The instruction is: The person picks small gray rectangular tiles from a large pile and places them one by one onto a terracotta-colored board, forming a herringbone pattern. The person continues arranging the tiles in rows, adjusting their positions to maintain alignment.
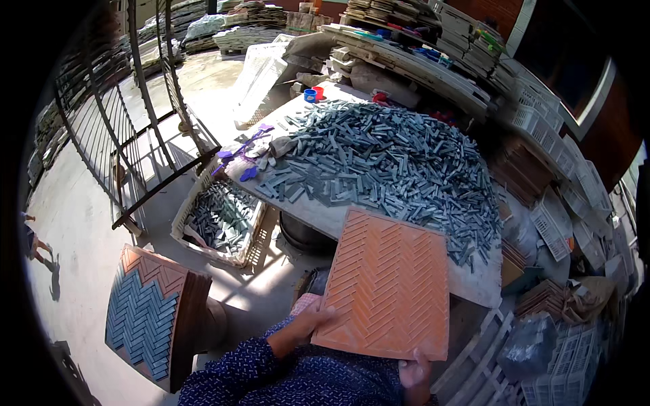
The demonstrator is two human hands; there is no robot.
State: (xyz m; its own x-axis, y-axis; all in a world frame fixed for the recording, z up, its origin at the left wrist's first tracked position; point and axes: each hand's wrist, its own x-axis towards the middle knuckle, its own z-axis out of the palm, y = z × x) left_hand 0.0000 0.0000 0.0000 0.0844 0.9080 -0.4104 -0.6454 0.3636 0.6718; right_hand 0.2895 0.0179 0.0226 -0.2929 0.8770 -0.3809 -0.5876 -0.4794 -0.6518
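An orange tray [389, 287] with a raised herringbone pattern is held up in front of me, tilted, its slots bare. My left hand [308, 321] grips its left edge, thumb on top and the other fingers mostly out of sight. At its lower right edge my right hand [414, 372] pinches the rim with the thumb over it. Just beyond the tray, a big heap of grey-green stone strips [386, 152] covers much of the table [315, 215]. To my left stands a stack of similar trays; the top tray [144, 308] is largely filled with dark strips laid in herringbone.
A cream plastic crate [181, 233] of loose strips stands left of the table. Behind it is a metal rack [159, 128]. Small cups [311, 95] and purple pieces [249, 173] lie along the table's far left side. White crates [552, 223] and a bagged bundle [528, 346] crowd the right.
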